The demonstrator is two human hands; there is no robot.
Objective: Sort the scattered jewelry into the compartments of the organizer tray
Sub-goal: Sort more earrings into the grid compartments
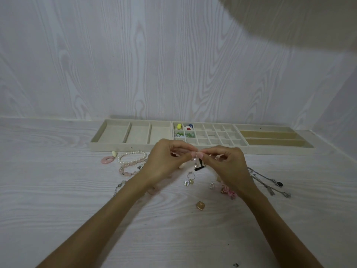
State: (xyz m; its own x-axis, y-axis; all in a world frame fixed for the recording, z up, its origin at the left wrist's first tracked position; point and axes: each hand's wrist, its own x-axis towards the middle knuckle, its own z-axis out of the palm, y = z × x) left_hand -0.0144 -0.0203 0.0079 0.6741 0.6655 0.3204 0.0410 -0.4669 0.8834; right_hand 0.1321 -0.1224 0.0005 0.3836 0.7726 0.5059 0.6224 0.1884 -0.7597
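A long beige organizer tray (131, 147) lies along the wall, with wide sections at left, a grid of small compartments in the middle and long slots at right. Coloured beads (179, 126) fill the grid's leftmost cells. My left hand (166, 161) and my right hand (226, 163) meet just in front of the tray, both pinching a small pearl earring with a black bow (195, 161) that dangles between the fingertips. Scattered on the table are a pearl bracelet (132, 156), a pink bead bracelet (128, 170), a pink oval pendant (108, 159) and a silver charm (189, 179).
Silver necklaces with pendants (270, 182) lie right of my right hand. A gold-brown pendant (200, 205), a pink flower piece (229, 191) and a silver chain (118, 187) lie nearer me. The white wood-grain table (58, 190) meets a matching wall behind the tray.
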